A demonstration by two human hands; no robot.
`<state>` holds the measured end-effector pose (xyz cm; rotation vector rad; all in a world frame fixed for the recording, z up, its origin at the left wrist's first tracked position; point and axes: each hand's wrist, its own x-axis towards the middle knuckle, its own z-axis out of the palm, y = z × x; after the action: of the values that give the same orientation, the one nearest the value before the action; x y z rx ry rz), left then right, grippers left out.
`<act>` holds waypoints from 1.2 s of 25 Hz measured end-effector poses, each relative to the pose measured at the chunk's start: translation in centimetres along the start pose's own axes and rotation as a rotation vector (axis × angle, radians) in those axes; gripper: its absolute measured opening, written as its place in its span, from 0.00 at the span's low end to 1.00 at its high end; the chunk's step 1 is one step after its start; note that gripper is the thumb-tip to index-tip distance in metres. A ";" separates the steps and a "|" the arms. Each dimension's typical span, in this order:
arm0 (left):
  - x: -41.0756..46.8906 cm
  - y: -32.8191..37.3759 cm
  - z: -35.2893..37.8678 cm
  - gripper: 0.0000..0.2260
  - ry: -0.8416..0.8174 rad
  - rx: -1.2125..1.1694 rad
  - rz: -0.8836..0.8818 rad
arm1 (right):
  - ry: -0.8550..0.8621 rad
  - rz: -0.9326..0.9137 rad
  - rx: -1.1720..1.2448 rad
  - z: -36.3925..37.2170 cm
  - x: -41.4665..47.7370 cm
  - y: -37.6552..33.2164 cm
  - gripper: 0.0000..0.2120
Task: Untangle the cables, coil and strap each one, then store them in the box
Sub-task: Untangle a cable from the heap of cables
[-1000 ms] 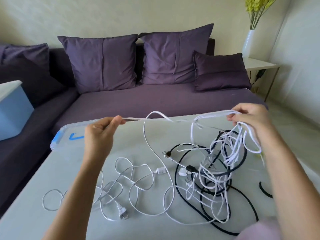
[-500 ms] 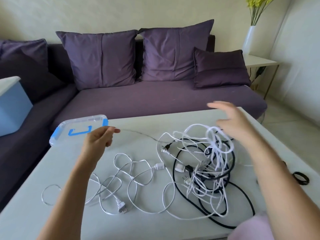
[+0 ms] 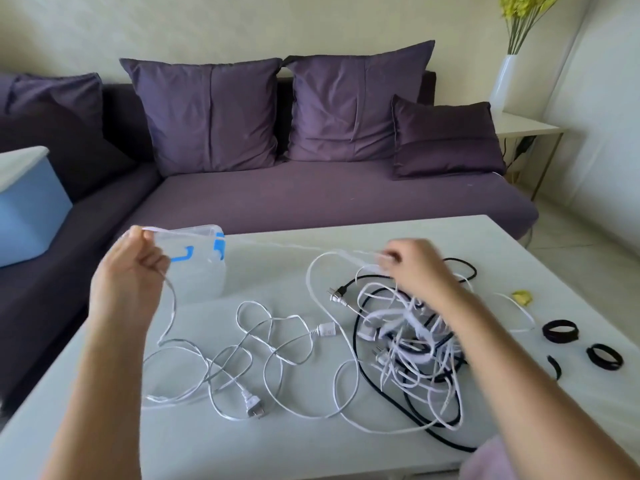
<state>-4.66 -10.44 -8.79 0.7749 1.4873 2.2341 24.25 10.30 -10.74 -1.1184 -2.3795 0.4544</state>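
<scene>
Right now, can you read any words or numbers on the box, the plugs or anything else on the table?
No text here can be read.
Clear box: only blue clips, no words.
White plug and black plug: any print is too small and blurred to read.
White cable, held between the left hand and the right hand: no markings visible.

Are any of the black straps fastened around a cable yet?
No: the black straps lie loose on the table, off to the right of the tangle of cables.
</scene>
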 end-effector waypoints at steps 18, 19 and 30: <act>-9.8 -3.8 11.5 0.19 -0.402 0.833 0.284 | -0.155 -0.400 -0.151 -1.4 -2.9 -4.3 0.06; -9.3 -2.5 11.2 0.19 -0.329 0.764 0.292 | -0.093 -0.332 -0.176 -1.8 -2.3 -3.1 0.04; -0.8 -4.2 1.4 0.15 0.361 0.646 -0.062 | 0.254 -0.030 0.201 -7.1 -0.7 3.9 0.07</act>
<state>-3.19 -8.21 -12.46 0.4832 2.4283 1.9134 30.98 12.82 -6.87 -0.9854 -2.0776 0.4968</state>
